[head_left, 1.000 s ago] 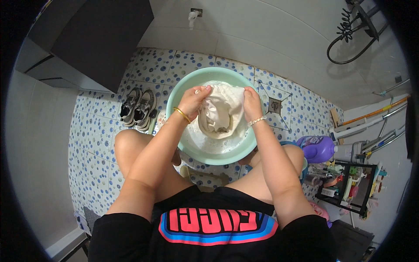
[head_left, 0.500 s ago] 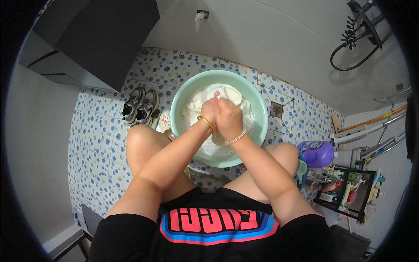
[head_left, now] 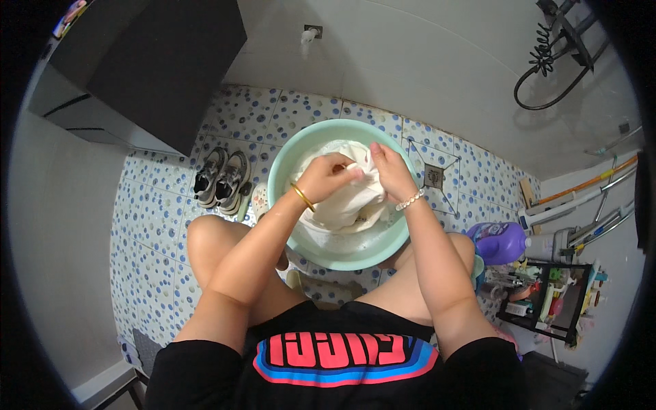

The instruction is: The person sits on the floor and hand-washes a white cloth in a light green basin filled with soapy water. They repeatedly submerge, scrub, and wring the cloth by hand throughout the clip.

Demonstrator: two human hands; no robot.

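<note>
Clasped earlier, now apart: our left hand (head_left: 329, 179) and right hand (head_left: 394, 174) each gripping white cloth (head_left: 345, 205) inside green basin (head_left: 347, 262). Pink lettering (head_left: 335, 350) across our black shirt (head_left: 335, 398); purple bottle (head_left: 504, 244) label too blurred.

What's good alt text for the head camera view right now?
A person's left hand and right hand hold a white cloth in a round mint-green basin of sudsy water on a dotted tile floor. Sneakers stand to the basin's left; a purple jug is to its right.
</note>
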